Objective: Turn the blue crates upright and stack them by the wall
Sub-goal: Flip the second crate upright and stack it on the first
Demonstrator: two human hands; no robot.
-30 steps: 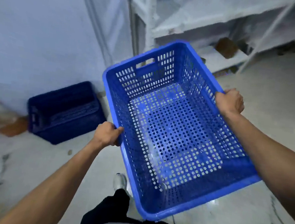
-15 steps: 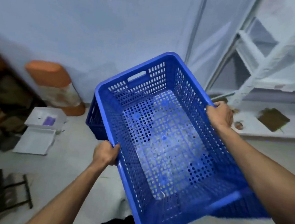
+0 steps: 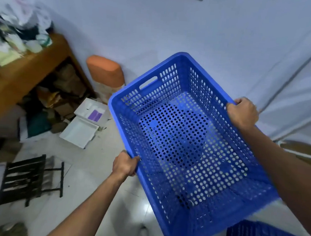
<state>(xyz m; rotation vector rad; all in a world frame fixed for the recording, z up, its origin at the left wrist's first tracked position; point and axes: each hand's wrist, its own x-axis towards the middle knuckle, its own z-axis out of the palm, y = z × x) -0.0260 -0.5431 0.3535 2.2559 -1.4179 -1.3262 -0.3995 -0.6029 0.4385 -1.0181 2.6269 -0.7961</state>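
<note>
Blue perforated crate (image 3: 185,153), upright, seemingly aloft

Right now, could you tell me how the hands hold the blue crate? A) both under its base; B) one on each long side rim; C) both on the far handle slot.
B: on the blue crate, the left hand grips the left long rim, the right hand the right one.
</note>
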